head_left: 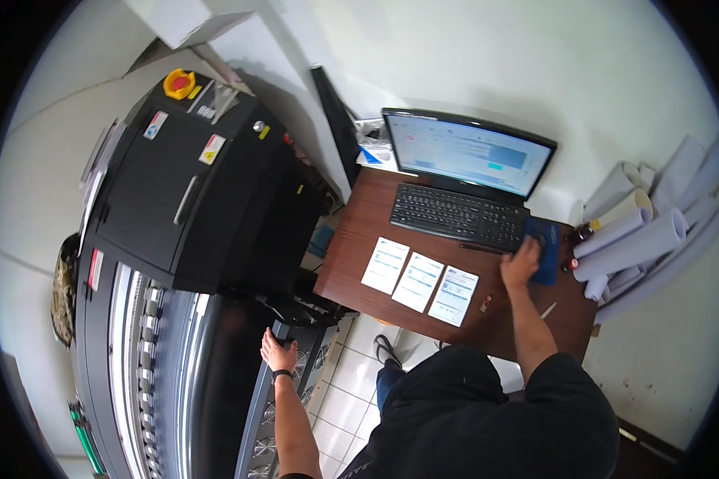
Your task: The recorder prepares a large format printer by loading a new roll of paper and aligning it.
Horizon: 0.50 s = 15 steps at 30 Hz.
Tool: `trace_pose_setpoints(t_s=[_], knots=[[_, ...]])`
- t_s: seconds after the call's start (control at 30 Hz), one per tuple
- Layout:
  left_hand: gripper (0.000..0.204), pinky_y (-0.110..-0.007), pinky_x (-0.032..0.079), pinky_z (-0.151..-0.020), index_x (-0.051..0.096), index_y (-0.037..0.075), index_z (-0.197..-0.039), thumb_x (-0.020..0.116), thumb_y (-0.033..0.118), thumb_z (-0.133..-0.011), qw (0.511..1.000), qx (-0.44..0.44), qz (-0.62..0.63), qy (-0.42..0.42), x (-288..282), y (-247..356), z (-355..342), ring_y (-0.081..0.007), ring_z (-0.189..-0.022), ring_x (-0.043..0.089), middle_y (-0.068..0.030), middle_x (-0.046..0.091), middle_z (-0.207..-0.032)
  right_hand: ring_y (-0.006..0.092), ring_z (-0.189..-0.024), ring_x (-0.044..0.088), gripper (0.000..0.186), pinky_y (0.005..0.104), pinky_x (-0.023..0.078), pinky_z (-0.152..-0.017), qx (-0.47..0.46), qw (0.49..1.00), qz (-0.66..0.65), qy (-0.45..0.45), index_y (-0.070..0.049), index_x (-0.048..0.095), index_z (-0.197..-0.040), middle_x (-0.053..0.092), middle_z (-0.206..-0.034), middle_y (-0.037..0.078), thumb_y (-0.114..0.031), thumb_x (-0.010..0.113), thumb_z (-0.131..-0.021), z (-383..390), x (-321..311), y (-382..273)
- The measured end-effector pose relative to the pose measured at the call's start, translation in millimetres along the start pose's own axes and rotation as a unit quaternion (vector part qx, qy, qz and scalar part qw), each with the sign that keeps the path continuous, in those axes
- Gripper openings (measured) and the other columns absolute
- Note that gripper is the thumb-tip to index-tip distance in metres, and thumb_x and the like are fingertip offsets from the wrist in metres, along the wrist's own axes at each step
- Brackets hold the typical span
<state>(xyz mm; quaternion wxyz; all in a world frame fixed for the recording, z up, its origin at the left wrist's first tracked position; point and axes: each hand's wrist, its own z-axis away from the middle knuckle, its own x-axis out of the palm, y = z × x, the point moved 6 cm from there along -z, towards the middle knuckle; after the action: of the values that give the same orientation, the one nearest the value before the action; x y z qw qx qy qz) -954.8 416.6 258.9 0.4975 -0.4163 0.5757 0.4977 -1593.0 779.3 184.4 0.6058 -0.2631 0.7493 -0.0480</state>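
My right hand [521, 262] rests on a black mouse [542, 239] on the blue mouse pad [545, 274], right of the black keyboard [455, 214]. A monitor [469, 148] with a lit screen stands behind them. Three printed sheets [385, 263] lie side by side on the wooden desk [351, 231], with small objects such as a pen [547, 310] nearby. My left hand [278, 349], fingers apart, touches the front edge of a large black printer [136, 215], beside a row of fans.
Rolls of paper [631, 247] lean against the wall at right, near small bottles [585, 231]. A red-and-yellow stop button [180, 84] tops the printer. A dark upright board [335, 120] stands behind the desk. My sandalled foot [386, 351] is on the tiled floor [347, 383].
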Motion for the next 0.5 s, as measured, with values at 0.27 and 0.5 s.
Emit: trace_pose_setpoints(t_s=[0.27, 0.5], knots=[[0.103, -0.049, 0.020, -0.120, 0.026, 0.011, -0.155, 0.083, 0.029, -0.071, 1.000, 0.003, -0.003, 0.000, 0.0, 21.4, -2.5, -0.0335, -0.144, 0.032, -0.0136, 0.036, -0.154, 0.0413, -0.144, 0.029, 0.088, 0.0561, 0.034, -0.113, 0.100, 0.990, 0.073, -0.073, -0.015, 0.023, -0.157, 0.023, -0.159, 0.020, -0.029, 0.071, -0.084, -20.0, -10.4, 58.9], [0.101, -0.058, 0.035, -0.109, 0.035, -0.001, -0.147, 0.085, 0.035, -0.067, 0.998, -0.033, -0.040, -0.039, -43.2, 60.6, 5.3, -0.0397, -0.138, 0.038, -0.0210, 0.043, -0.147, 0.0470, -0.143, 0.029, 0.086, 0.0525, 0.028, -0.117, -0.153, 0.986, -0.066, -0.006, 0.010, 0.024, -0.150, 0.025, -0.156, 0.033, -0.024, 0.070, -0.085, 35.2, -9.5, -46.1]])
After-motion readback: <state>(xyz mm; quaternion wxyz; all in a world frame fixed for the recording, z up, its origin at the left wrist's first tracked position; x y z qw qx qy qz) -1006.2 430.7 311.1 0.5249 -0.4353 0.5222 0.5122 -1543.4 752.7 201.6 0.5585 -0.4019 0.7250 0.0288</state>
